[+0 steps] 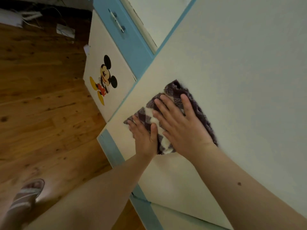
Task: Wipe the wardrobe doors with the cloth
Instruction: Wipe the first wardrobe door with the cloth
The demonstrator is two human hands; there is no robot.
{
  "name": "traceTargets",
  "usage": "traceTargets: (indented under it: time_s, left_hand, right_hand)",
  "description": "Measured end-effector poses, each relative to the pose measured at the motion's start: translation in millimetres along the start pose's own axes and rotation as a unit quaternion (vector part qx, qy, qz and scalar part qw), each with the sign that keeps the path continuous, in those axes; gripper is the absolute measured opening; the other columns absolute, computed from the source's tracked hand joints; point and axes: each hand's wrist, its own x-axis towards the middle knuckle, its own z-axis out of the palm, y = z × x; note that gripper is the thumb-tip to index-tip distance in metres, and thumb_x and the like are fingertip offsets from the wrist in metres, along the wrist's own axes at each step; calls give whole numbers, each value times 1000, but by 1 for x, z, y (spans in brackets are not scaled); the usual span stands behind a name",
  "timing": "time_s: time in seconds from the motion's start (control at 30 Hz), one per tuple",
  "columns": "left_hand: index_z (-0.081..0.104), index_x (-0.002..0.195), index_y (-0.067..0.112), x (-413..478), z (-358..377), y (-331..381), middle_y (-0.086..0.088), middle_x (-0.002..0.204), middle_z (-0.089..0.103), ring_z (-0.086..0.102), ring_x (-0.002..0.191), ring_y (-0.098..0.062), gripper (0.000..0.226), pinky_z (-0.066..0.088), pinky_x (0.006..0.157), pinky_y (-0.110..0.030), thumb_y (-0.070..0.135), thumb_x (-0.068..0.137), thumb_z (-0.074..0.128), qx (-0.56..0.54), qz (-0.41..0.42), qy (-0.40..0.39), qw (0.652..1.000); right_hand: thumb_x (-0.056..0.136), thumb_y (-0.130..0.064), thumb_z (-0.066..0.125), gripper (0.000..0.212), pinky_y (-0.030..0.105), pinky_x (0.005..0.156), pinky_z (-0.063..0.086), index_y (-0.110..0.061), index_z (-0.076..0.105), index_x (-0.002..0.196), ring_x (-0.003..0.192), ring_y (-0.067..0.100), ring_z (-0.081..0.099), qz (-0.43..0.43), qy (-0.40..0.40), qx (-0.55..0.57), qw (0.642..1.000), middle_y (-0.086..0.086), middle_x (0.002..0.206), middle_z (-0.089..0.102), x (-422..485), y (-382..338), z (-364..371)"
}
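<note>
A purple and white checked cloth (172, 90) lies flat against a cream wardrobe door (232, 63). My left hand (145, 136) presses on the cloth's lower left part, thumb over its middle. My right hand (179, 123) lies flat on the cloth with fingers spread, covering most of its middle. The cloth's dark edge shows to the right of my right hand. The door has a light blue edge strip (141, 77).
A neighbouring cream door carries a cartoon mouse sticker (103, 78). Above it a blue panel holds a metal handle (117, 20). Wooden floor (41, 105) lies to the left, with my sandalled foot (26, 195) and cables at the far top left.
</note>
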Motion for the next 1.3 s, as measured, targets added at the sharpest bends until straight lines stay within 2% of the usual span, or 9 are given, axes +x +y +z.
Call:
traceTargets:
  time_s: [0.23,0.4,0.6,0.7,0.77,0.83,0.93,1.17,1.3]
  left_hand:
    - [-24,141,20,-84,61,-65,-8,151,-29,-26,137,-16,114,-13,108,-28,94,56,-3,-5,-7,-11,1000]
    - [-28,133,28,-143,95,-99,0,143,-35,-31,134,-15,101,-14,111,-32,92,59,-3,-4,2,-31,1000]
    - [-31,130,25,-203,121,-120,-5,142,-37,-35,131,-17,102,-24,102,-19,92,57,-8,7,-25,-78,997]
    - [-35,126,24,-216,122,-118,-8,144,-37,-32,133,-20,105,-21,103,-22,94,50,-13,16,-57,-107,992]
    - [-36,125,22,-215,118,-114,-13,146,-35,-27,137,-24,108,-15,106,-27,94,47,-13,14,-73,-123,990]
    - [-35,128,16,-213,115,-109,-16,147,-34,-25,138,-28,117,-14,107,-27,95,44,-14,21,-83,-136,987]
    - [-33,135,10,-209,110,-106,-17,146,-35,-27,138,-30,128,-16,106,-30,96,41,-14,22,-96,-158,983]
    - [-38,124,16,-181,93,-96,-18,145,-37,-27,137,-32,119,-13,110,-35,96,41,-11,30,-80,-170,982]
    - [-38,125,17,-147,73,-88,-11,139,-43,-30,136,-30,119,-13,110,-35,97,41,-11,42,-55,-167,984]
  right_hand:
    - [96,-46,11,69,71,90,-29,-3,-15,144,131,43,-25,-3,-1,28,1000,26,146,-24,-97,-62,27]
    - [94,-51,23,77,70,95,-26,-6,-10,146,134,44,-24,0,-18,47,999,24,150,-20,-162,-99,43]
    - [92,-42,21,72,67,100,-22,-4,-10,145,135,42,-26,-17,-43,33,998,23,149,-26,-223,-127,49]
    - [86,-28,14,66,63,106,-17,-8,7,148,140,36,-16,-10,-25,56,998,20,154,-10,-233,-131,53]
    - [83,-28,17,64,59,110,-14,-18,25,145,142,31,-6,-11,-11,92,996,14,154,8,-231,-130,54]
    - [83,-27,19,61,57,111,-13,-19,32,143,143,29,-2,-11,1,124,992,12,154,14,-230,-127,55]
    - [85,-25,19,63,57,111,-13,-10,22,145,144,29,-2,-17,7,136,990,12,155,6,-226,-124,54]
    - [84,-30,26,67,59,110,-12,-9,10,146,144,30,-4,-39,-7,102,994,10,156,-4,-206,-109,49]
    - [86,-32,17,67,62,108,-14,-7,2,146,143,32,-10,-40,-25,80,996,13,155,-11,-176,-98,43]
